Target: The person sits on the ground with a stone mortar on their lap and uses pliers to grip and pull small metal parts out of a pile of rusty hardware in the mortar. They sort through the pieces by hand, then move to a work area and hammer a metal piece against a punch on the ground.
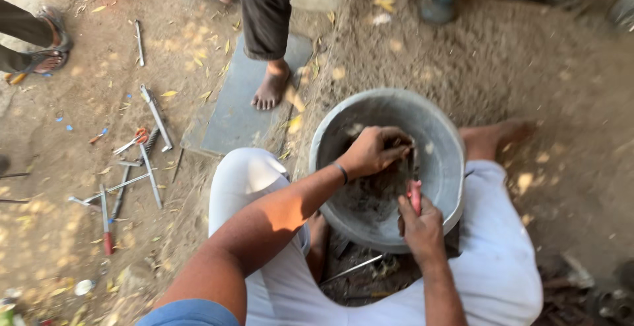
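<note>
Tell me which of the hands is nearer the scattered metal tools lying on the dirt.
Left. The left hand is inside the grey basin, on the side toward the metal tools. The right hand, gripping a red-handled tool at the basin's near rim, sits farther away.

Matt grey metal basin, red plastic-handled tool, rough sandy ground

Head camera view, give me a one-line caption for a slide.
Squatting person's left hand and right hand, gripping a red-handled tool, work inside a grey basin on dirt.
</note>
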